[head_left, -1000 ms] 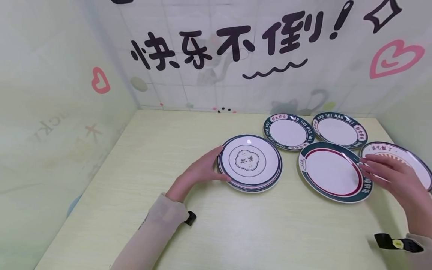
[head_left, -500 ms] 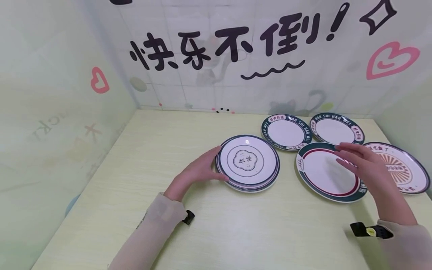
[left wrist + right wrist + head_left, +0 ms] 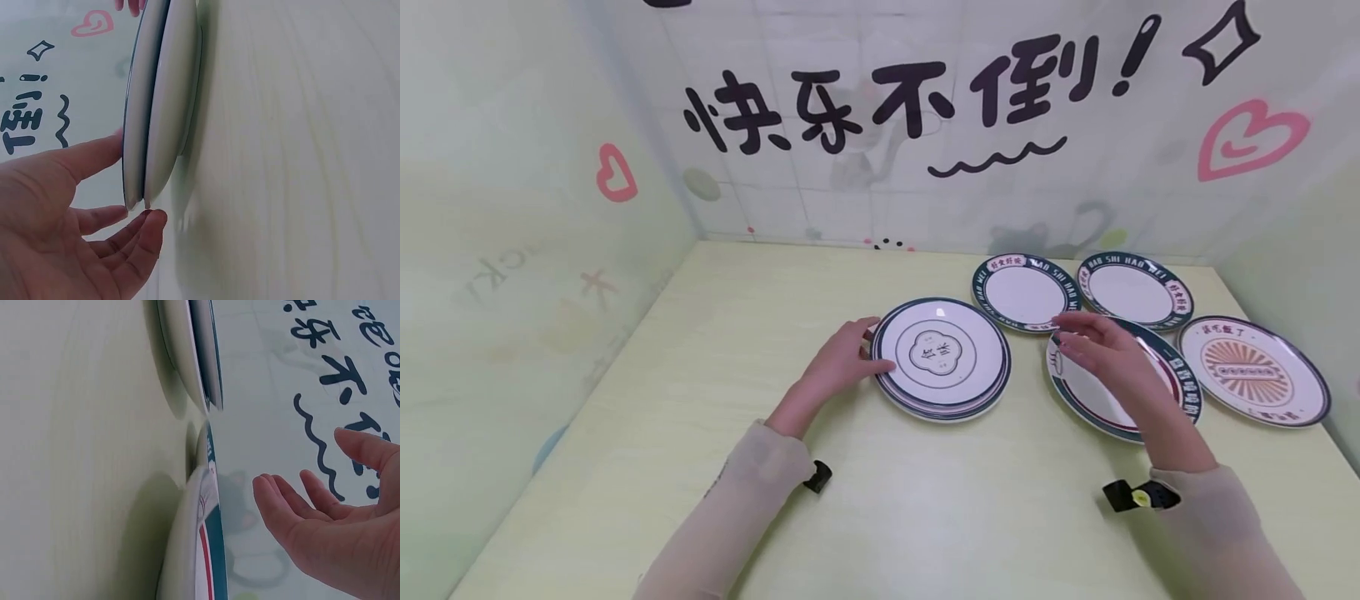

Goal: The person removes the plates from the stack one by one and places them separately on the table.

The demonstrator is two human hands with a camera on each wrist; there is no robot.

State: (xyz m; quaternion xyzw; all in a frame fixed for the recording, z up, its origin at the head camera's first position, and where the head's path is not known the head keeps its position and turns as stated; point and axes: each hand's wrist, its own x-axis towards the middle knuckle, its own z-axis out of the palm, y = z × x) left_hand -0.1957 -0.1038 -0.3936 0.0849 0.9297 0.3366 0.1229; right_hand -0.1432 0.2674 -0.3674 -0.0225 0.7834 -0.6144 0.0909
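A small stack of white plates with dark rims (image 3: 940, 354) sits mid-table; the top one bears a cloud-shaped print. My left hand (image 3: 841, 360) holds the stack's left edge, thumb over the top rim. In the left wrist view its fingertips (image 3: 153, 219) meet the rims of two plates (image 3: 175, 81), with a narrow gap between these. My right hand (image 3: 1116, 358) hovers above a larger plate with a green rim and red ring (image 3: 1088, 392), hiding part of it. Nothing is in that hand (image 3: 337, 512), and the right wrist view shows its fingers apart from the plates.
Two green-rimmed plates, a left one (image 3: 1024, 292) and a right one (image 3: 1126, 287), lie by the back wall (image 3: 820, 200). A plate with an orange sunburst (image 3: 1292, 375) lies near the right wall. Bare tabletop (image 3: 970, 517) stretches along the front.
My right hand has moved left from the right edge of the red-ringed plate to above its left part. My left thumb now lies a little higher on the stack's rim.
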